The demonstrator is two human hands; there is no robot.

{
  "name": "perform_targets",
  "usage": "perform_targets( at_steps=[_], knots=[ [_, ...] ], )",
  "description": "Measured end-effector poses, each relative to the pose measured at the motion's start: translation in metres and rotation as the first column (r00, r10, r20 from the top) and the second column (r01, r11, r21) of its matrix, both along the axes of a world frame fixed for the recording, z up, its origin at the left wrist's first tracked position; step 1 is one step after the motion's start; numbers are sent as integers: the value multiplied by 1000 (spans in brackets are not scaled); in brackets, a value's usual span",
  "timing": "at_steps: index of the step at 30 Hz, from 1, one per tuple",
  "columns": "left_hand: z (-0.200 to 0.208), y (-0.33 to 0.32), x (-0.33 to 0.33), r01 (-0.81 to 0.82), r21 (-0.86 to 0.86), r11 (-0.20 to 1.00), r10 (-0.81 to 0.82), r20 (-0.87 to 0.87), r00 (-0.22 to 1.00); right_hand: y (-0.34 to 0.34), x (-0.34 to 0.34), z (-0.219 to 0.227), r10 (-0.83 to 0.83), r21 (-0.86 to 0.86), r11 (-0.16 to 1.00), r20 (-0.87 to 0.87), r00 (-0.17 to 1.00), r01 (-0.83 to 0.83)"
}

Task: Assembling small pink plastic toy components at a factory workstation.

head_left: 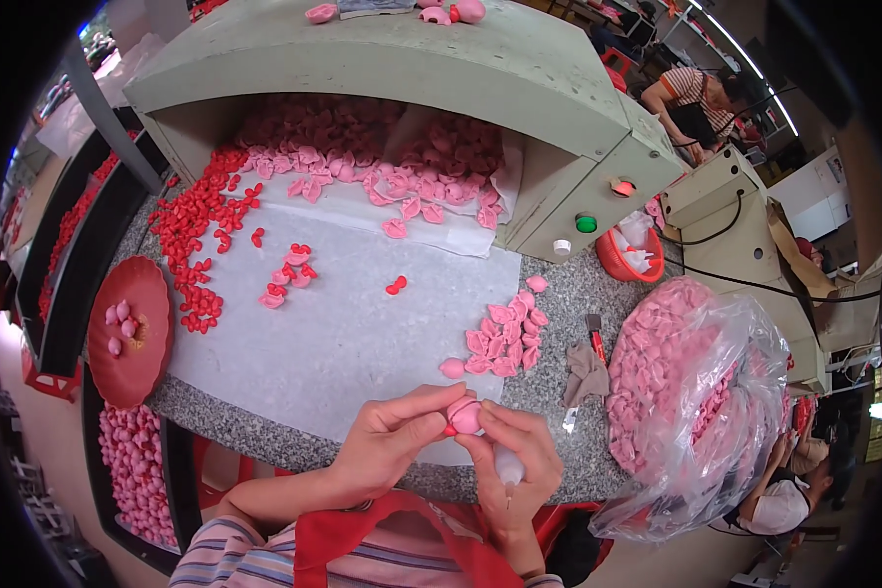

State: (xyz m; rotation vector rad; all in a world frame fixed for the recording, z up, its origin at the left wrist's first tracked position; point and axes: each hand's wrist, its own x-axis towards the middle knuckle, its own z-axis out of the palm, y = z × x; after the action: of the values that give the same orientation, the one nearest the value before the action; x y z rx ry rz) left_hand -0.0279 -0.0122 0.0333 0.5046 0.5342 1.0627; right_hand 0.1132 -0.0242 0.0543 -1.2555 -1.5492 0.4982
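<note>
Hands, two: left grip [387,436] and right grip [527,453], both pinching one round pink piece [467,417] over the near edge of the worktop [265,427]. White bottle [508,465], one, in right palm. Red dish [129,380], one, at left: I count four pink balls [115,346].

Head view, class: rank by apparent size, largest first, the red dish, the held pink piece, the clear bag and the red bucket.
1. Clear bag
2. Red dish
3. Red bucket
4. Held pink piece
</note>
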Motion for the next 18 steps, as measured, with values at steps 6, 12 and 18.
perform_targets(
  at_steps=[6,12,18],
  knots=[
    [-2,1,0,0,58,998,0,-5,1000,0,0,0,13,10,1000,3,1000,-13],
    [-8,2,-2,3,251,968,47,-192,980,1,4,-1,39,33,999,30,999,-40],
    [-2,2,-4,31,408,912,113,-325,939,0,2,5,22,23,999,54,998,-23]
  ],
)
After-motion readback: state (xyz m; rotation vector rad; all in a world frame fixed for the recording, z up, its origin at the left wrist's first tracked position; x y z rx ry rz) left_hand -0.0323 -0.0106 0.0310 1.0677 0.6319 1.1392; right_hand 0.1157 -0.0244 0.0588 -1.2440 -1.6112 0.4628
